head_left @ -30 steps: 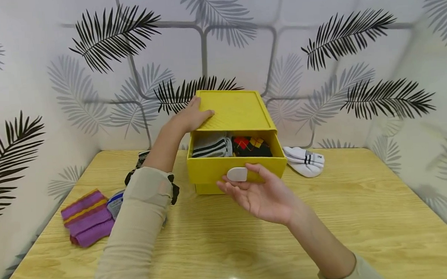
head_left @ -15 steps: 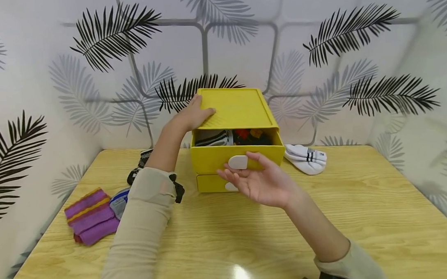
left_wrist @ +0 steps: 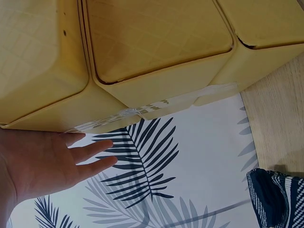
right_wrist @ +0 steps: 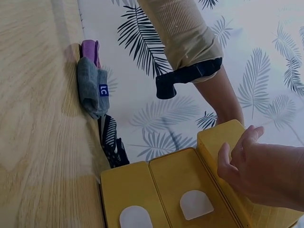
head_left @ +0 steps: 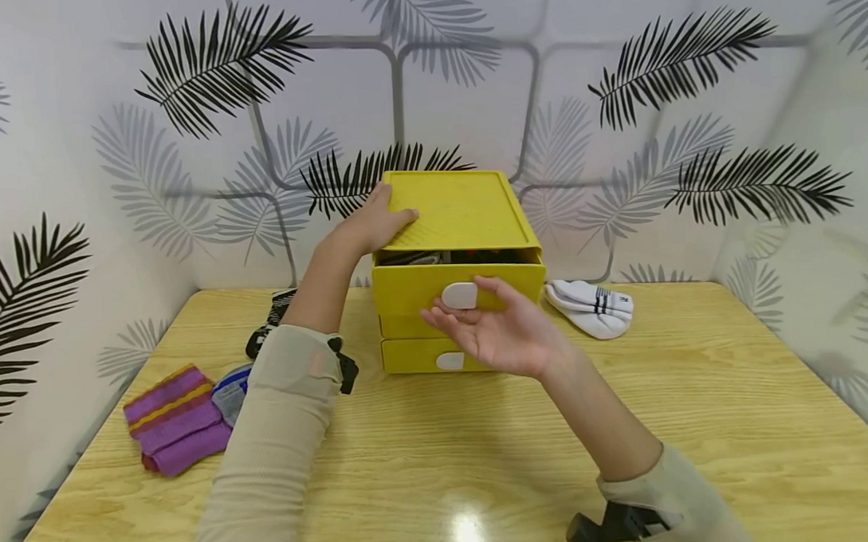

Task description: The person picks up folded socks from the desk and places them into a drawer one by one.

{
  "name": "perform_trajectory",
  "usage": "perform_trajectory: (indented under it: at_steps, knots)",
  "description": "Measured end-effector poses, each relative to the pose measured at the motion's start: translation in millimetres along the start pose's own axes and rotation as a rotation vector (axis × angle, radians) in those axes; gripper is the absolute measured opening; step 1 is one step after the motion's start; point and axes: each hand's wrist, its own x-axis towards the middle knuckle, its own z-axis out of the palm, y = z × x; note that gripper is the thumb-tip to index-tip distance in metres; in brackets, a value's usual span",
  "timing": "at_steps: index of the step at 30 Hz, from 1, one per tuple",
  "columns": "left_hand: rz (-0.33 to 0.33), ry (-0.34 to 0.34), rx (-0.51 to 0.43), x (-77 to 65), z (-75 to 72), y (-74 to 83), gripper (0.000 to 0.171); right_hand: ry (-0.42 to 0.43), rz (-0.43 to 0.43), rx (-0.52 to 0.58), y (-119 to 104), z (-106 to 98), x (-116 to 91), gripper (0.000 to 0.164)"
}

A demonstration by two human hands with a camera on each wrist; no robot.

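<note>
While the left hand (head_left: 371, 225) rests over the left edge of the yellow drawer box (head_left: 461, 210), thumb on top and fingers extended along its side, the right hand (head_left: 504, 336) is turned palm up at the front of the top drawer (head_left: 406, 304). The right grip is fairly wide, loosely bent fingers and thumb standing apart on 2 sides of a white tab (head_left: 459, 296); the left grip is wide too.

The box stands at the middle of the surface's (head_left: 384, 480) far edge. Its top drawer sticks out slightly, with striped grey fabric (head_left: 425, 258) showing through the narrow gap. The right wrist view shows 2 more drawer fronts, each with a white tab.

By the surface's left edge lies a purple sock bundle (head_left: 177, 419) with orange stripes. Grey socks (head_left: 230, 396) sit just beside it, partly hidden by the left sleeve (head_left: 268, 452). A black-and-white sock (head_left: 267, 329) lies toward the far left corner, and white socks (head_left: 593, 308) near the far edge, right of the box.
</note>
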Motion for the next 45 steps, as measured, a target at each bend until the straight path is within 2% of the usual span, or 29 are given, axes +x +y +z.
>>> perform_trajectory:
  at_steps: [11,15,18,21,24,26,30,35,39,45]
  knots:
    - [0.004,0.004,-0.006,1.7,0.4,-1.5,0.074,0.040,-0.024,0.016,-11,0,13,0.053]
    - [0.006,0.002,-0.010,2.0,1.1,-1.2,0.074,0.025,-0.057,-0.005,-13,-4,16,0.055]
    - [0.001,-0.001,-0.006,1.3,1.4,-1.2,0.074,-0.006,-0.067,-0.063,-10,-12,18,0.057]
    - [0.000,0.000,-0.004,0.9,1.5,-1.0,0.074,-0.013,-0.033,-0.173,-3,-23,19,0.057]
    - [0.002,0.000,-0.006,0.5,0.9,-0.7,0.074,0.043,0.029,-0.279,4,-37,21,0.060]
    - [0.001,-0.002,-0.009,0.6,0.5,-0.8,0.074,0.098,0.056,-0.310,7,-45,24,0.065]
    - [0.005,-0.004,-0.012,0.9,0.0,-1.5,0.074,0.184,0.018,-0.255,8,-53,27,0.067]
    - [0.011,-0.007,-0.020,1.3,-0.5,-2.5,0.074,0.219,-0.061,-0.149,8,-54,28,0.056]
    - [0.013,-0.002,-0.028,0.9,-0.9,-2.7,0.074,0.252,-0.059,-0.132,9,-54,28,0.052]
    - [0.012,-0.003,-0.049,1.4,0.7,-1.2,0.074,0.266,-0.059,-0.143,12,-53,25,0.053]
